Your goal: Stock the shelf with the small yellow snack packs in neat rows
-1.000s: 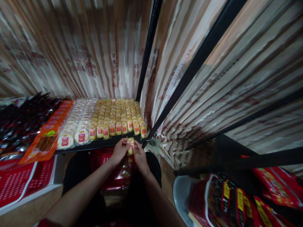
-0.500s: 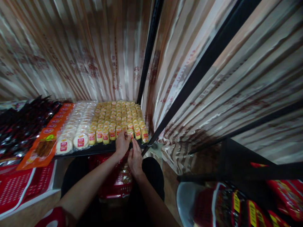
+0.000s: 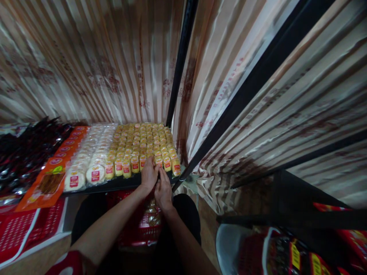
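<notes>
Small yellow cakes in clear wrappers with red labels (image 3: pixel 134 163) stand in tight rows at the right end of a dark shelf (image 3: pixel 114 186). At the front row, my left hand (image 3: pixel 149 175) is closed, its fingers curled on a wrapped yellow cake (image 3: pixel 158 161) and partly hiding it. My right hand (image 3: pixel 163 191) lies close beside it, fingers stretched out and fingertips at the lower front of the same cake. The two hands touch or nearly touch near the shelf's front edge. What lies under my fingers is hidden.
White round wrapped cakes (image 3: pixel 96 173), orange snack bags (image 3: pixel 53 183) and dark shiny packets (image 3: pixel 25 160) fill the shelf leftward. Black posts (image 3: pixel 183 65) stand before a pleated curtain (image 3: pixel 114 57). Red baskets (image 3: pixel 17 229) sit below; a pale tub (image 3: pixel 229 244) is at lower right.
The view has shifted slightly, so the left-hand goods appear a little lower and the tub further right. Both hands stay at the same front-row spot.
</notes>
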`<state>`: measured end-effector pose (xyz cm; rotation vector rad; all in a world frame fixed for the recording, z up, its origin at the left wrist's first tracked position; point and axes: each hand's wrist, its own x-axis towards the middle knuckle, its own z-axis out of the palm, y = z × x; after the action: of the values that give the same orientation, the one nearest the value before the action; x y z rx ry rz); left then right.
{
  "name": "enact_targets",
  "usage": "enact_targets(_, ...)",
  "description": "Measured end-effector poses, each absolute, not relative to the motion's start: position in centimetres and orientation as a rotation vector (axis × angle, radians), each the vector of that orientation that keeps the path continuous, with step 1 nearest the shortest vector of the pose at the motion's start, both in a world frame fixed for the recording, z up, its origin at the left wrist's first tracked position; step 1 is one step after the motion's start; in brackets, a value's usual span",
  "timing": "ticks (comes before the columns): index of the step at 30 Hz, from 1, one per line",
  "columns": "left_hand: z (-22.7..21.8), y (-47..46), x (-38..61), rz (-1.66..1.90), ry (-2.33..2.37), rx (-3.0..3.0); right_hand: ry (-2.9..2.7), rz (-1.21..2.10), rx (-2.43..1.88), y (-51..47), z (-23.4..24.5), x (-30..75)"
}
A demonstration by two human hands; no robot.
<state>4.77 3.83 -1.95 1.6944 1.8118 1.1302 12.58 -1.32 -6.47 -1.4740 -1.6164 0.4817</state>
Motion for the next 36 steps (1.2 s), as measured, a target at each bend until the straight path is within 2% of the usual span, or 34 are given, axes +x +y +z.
enact_targets(13, -3.7, 3.4, 4.3, 1.092, 1.776, 1.748, -1.689, 0.424, -1.544, -1.1, -6.5, 12.5)
enact_targets(36, -4.2, 3.7, 4.5, 1.016, 1.8, 1.778, -1.669, 0.396, -1.577, -0.6, -7.0, 12.2)
